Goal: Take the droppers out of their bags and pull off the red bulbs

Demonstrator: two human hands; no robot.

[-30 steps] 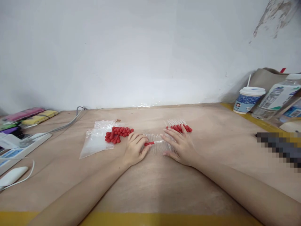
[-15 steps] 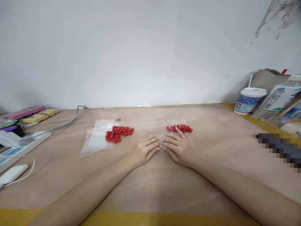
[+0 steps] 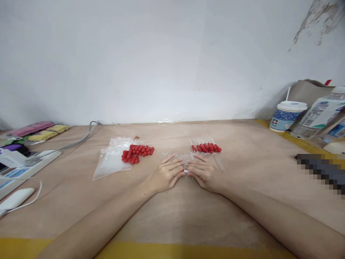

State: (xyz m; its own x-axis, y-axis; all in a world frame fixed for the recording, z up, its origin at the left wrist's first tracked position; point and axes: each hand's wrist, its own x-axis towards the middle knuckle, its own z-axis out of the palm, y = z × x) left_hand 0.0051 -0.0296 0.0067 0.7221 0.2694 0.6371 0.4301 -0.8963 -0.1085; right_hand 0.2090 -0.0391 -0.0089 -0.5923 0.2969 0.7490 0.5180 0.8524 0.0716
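My left hand (image 3: 167, 175) is closed in a pinch on a red rubber dropper bulb (image 3: 183, 171), of which only a sliver shows. Opposite it, my right hand (image 3: 207, 173) pinches a thin clear glass dropper tube (image 3: 186, 171), which spans the small gap to the bulb. Whether the tube end sits inside the bulb is hidden by the fingers. Under and behind both hands lies a row of bare glass tubes (image 3: 185, 158). Beyond my right hand are several droppers fitted with red bulbs (image 3: 207, 147), side by side. Loose red bulbs (image 3: 134, 154) are heaped left of my left hand.
Clear plastic bags (image 3: 110, 163) lie partly under the loose bulbs. On the left are a power strip (image 3: 29, 169) with cables and a white mouse-like device (image 3: 17, 199). A paper cup (image 3: 287, 117), a plastic bottle (image 3: 318, 113) and a pixelated dark object (image 3: 320, 169) are on the right.
My right index finger has come down beside the other fingers. Both hands have shifted slightly toward me, and the glass tube now shows crosswise between them.
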